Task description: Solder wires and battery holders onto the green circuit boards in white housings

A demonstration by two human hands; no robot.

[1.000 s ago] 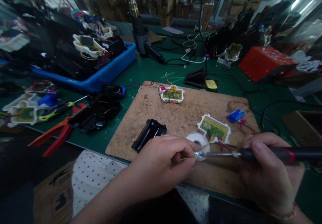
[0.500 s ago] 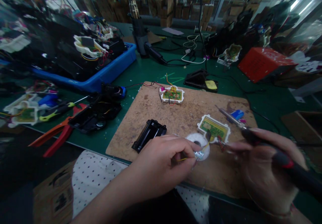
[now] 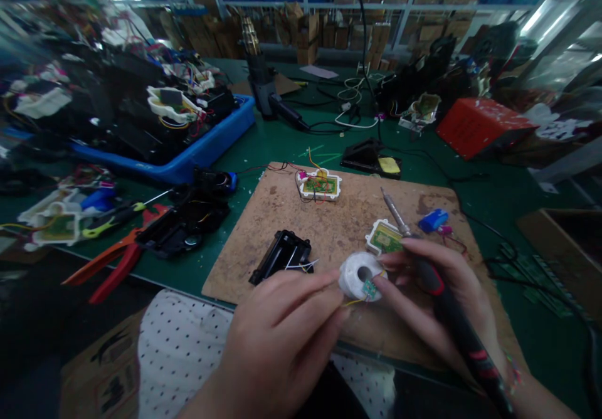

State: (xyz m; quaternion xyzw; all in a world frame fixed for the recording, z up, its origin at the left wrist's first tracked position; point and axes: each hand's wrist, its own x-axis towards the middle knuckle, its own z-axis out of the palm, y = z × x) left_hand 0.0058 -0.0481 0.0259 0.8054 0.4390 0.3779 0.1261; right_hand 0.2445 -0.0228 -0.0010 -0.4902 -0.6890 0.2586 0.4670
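Your right hand is closed round the handle of the soldering iron, its tip pointing up and away from you. The same hand's thumb meets the small circuit board, which sits in front of the white spool; your fingers behind it are partly covered, so the exact grip there can't be told. Your left hand has its fingers drawn together, back towards the camera. A yellow wire runs from beside its fingertips to the small circuit board, but whether you are pinching that wire can't be told (your own knuckles are in the way). White wires poke out beyond that hand, over the black housing, whose near end it hides.

Your right hand also covers part of the nearer white case, which contains a green board. The farther white case, holding a green board and loose wires, lies in full view on the brown mat. On the bench, the blue tray is heaped with black housings and wired white parts, blurred towards your left. The box at your right is cut off by the edge, its inside too dark to read.
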